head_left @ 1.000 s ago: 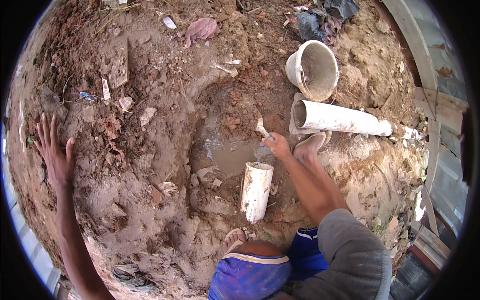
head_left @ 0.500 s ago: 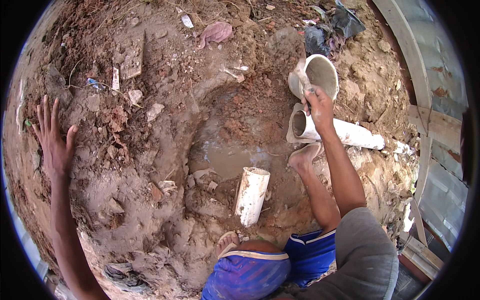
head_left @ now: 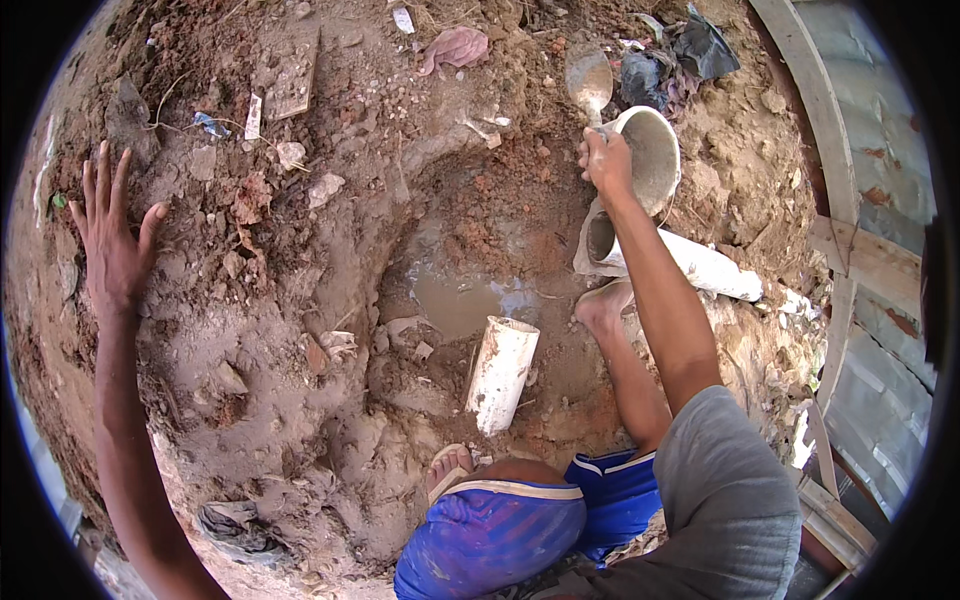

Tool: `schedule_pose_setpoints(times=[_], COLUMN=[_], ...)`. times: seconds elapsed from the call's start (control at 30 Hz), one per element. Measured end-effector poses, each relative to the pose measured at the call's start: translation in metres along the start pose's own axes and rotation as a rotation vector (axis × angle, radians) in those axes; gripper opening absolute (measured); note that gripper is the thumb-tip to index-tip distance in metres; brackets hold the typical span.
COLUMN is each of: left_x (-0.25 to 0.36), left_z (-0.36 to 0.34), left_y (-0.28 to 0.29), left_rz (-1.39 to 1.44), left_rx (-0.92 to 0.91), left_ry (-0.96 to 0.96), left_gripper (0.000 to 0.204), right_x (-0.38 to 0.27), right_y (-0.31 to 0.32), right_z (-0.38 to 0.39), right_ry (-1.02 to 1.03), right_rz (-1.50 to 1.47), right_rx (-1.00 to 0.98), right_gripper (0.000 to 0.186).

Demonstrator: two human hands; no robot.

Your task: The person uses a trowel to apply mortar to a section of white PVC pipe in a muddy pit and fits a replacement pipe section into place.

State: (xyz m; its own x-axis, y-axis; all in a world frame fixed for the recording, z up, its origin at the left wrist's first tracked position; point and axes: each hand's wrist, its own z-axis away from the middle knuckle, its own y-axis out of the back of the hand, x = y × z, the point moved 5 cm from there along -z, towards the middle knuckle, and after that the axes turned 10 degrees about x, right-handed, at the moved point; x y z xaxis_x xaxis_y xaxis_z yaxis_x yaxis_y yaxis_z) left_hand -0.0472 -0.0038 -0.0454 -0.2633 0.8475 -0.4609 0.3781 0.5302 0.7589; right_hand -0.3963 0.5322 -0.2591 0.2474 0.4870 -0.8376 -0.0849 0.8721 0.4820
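My right hand is closed round the handle of a trowel with a rounded, mud-smeared blade. The blade points away from me over the soil, just beyond a white round-mouthed container with a greyish inside. My forearm passes over a white pipe lying on its side, its open end beside my right foot. Far to the left, my left hand is spread on the dirt bank with nothing in it. A short white pipe stands tilted near my knees.
Muddy water lies in a hollow in front of me. Black plastic bags sit at the far right, and a pinkish cloth lies farther back. Wooden beams and metal sheeting border the right side. Stones and scraps litter the bank.
My right hand has moved farther away and slightly left with the trowel, whose blade now shows its face near the bags. My left hand stays spread on the bank.
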Motion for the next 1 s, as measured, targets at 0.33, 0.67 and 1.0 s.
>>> schedule_pose_setpoints(times=[0.33, 0.67, 1.0], left_x=[0.008, 0.005, 0.009], left_z=[-0.002, 0.001, -0.001], left_y=[-0.001, -0.005, -0.005], left_rz=[0.058, 0.057, 0.083], left_rx=[0.063, 0.065, 0.122], left_ry=[-0.006, -0.041, -0.080], left_gripper=[0.077, 0.076, 0.077], right_x=[0.190, 0.254, 0.258], right_y=[-0.010, -0.018, -0.016], right_z=[0.122, 0.120, 0.110], right_ry=[-0.090, 0.077, -0.021], right_rz=[0.564, 0.628, 0.624], right_rx=[0.089, -0.125, -0.406], right_gripper=[0.045, 0.036, 0.037])
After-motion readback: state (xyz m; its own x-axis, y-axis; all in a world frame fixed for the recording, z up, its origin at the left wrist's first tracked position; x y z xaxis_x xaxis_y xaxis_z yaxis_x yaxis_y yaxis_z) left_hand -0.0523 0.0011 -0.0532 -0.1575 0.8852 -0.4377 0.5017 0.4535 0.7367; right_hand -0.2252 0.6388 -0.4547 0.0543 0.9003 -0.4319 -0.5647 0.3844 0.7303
